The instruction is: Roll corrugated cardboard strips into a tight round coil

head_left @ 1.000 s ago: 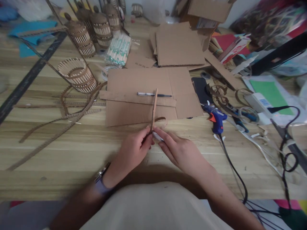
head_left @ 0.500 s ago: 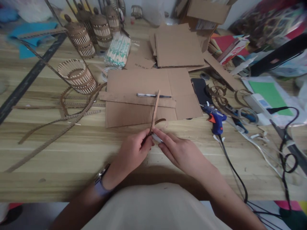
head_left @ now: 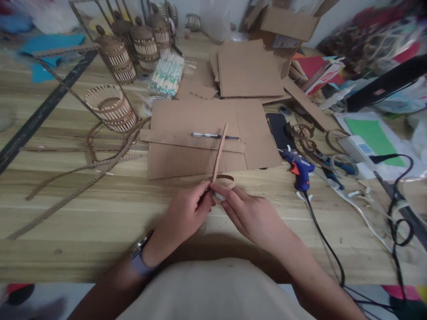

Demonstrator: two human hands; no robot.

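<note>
Counter (head_left: 83, 249) carries a flat cardboard sheet (head_left: 180, 162). Before its near edge, my left grip (head_left: 187, 206) and right grip (head_left: 255, 215) meet, neither nearer: left closed on the near part of a narrow cardboard strip (head_left: 219, 153), right touching it, closure unclear to me. The strip's long axis runs away, leaning right, over the sheet.

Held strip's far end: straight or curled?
Straight: the cardboard strip projects from between left hand and right hand without curling, crossing the pen in view.
</note>
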